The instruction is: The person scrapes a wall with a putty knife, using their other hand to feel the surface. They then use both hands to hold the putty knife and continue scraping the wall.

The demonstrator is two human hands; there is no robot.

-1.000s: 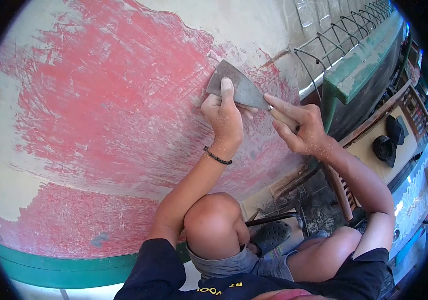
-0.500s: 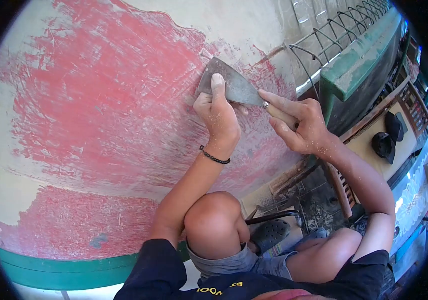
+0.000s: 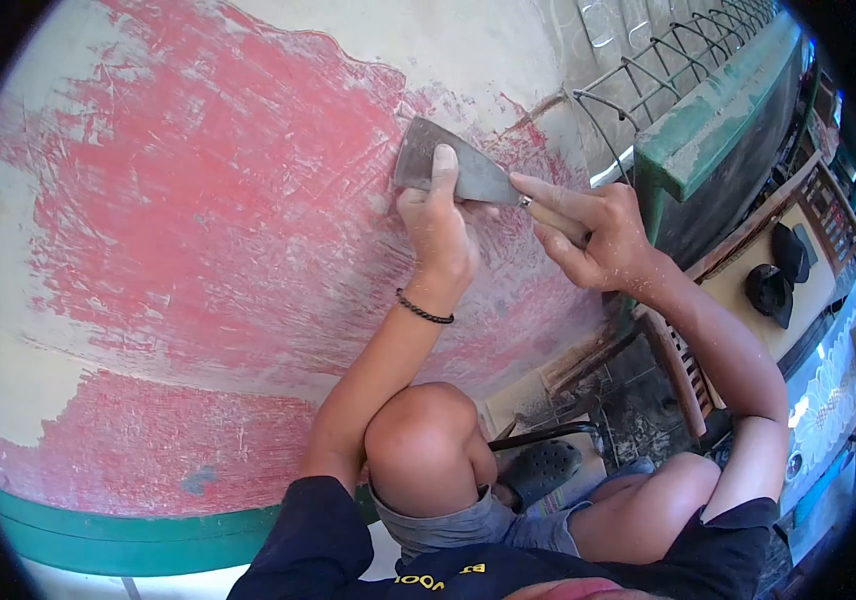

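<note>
The scraper was in front of the wall, a little right of the middle of the scene and toward the far side. Its broad gray blade pointed left, and its pale handle ran to the right and slightly nearer. The left hand had the blade pinched, the whitened thumb flat on its face and the fingers curled behind it. The right hand was closed around the handle, with its index finger stretched along to the neck of the blade. Whether the wide edge touched the wall could not be told.

Behind the scraper, the wall was a patchwork of scratched pink and cream, with pale scuffs running across the pink. A green strip bordered it on the near left. A dark beaded bracelet circled the left wrist, and the left forearm passed beside a bent knee. The person wore gray shorts and a dark shirt with yellow letters.

On the far right, a wire rack stood beside a dusty green frame. Nearer than that, two black pieces lay on a tan board. A dark clog with holes showed below the knee, near the tiled floor.
</note>
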